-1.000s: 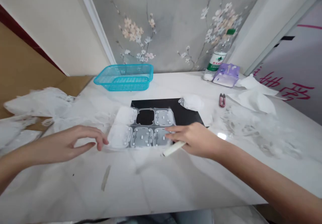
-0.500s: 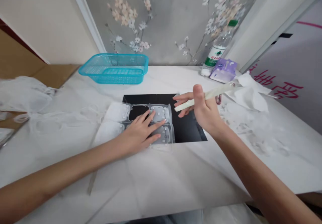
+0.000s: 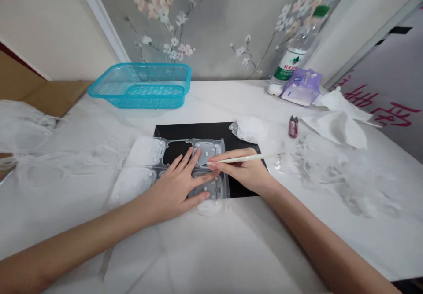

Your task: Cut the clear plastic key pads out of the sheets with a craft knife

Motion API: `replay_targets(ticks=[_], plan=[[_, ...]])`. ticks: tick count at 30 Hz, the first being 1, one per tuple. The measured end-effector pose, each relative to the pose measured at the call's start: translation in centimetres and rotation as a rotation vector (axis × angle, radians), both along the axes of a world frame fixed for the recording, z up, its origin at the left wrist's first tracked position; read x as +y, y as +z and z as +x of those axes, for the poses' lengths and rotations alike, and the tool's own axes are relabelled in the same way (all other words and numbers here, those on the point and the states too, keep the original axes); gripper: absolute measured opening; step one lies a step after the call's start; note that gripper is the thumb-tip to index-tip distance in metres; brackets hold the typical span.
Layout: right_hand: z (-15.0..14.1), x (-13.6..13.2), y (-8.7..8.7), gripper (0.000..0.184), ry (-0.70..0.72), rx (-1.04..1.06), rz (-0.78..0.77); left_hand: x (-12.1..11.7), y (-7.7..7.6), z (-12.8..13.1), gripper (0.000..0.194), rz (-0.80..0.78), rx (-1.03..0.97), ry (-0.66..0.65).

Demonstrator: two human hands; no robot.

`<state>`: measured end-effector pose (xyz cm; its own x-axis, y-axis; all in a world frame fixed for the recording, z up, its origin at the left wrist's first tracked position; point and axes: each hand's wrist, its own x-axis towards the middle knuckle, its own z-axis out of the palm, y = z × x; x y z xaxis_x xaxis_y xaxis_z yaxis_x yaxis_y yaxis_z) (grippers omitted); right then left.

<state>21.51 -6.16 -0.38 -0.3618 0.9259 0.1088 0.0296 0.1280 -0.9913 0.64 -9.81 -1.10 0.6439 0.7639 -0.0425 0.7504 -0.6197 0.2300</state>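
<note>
the open left hand (image 3: 175,184) lies spread on a clear moulded plastic sheet with grey pads (image 3: 208,151), while the right hand (image 3: 241,170) pinches a thin pale stick (image 3: 244,158), its tip on that sheet, which rests on a black rectangular mat (image 3: 194,130) on a white marble table (image 3: 211,250).

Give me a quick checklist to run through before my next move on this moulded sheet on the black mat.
1. The left hand lies spread on the moulded clear sheet, pinning it down: ok.
2. The right hand grips the thin pale stick like a pen: ok.
3. The stick's tip is touching the sheet: cannot tell, the fingers crowd that spot.
4. The whole sheet sits on the black mat: not ok, its left cells overhang onto the marble-look table.
5. The blue plastic basket stands upright at the back of the table: ok.
</note>
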Motion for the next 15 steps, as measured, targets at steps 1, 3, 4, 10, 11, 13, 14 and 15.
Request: replay_targets(ticks=[1,3,4,10,11,13,14,15], plan=[[-0.09,0.1,-0.18,0.015,0.012,-0.007,0.012,-0.05,0.03,0.01,0.049,0.005,0.005,0.004],[-0.13,0.2,-0.39,0.014,0.025,-0.035,0.037,-0.14,0.11,0.02,0.048,0.005,0.015,0.012],[-0.11,0.2,-0.42,0.014,0.03,-0.048,0.049,-0.16,0.14,0.02,0.049,0.004,0.017,0.014],[-0.09,-0.01,-0.17,0.009,0.019,-0.108,0.158,-0.05,0.2,0.12,0.048,0.014,0.012,0.011],[-0.1,-0.01,-0.17,0.009,0.018,-0.116,0.169,-0.04,0.19,0.15,0.048,0.012,0.014,0.011],[-0.1,0.0,-0.24,0.009,0.019,-0.129,0.184,-0.08,0.2,0.18,0.049,0.008,0.021,0.013],[-0.08,0.01,-0.29,0.009,0.018,-0.135,0.193,-0.1,0.21,0.18,0.049,0.006,0.023,0.015],[-0.05,0.02,-0.33,0.009,0.018,-0.143,0.207,-0.13,0.22,0.18,0.049,0.004,0.025,0.015]])
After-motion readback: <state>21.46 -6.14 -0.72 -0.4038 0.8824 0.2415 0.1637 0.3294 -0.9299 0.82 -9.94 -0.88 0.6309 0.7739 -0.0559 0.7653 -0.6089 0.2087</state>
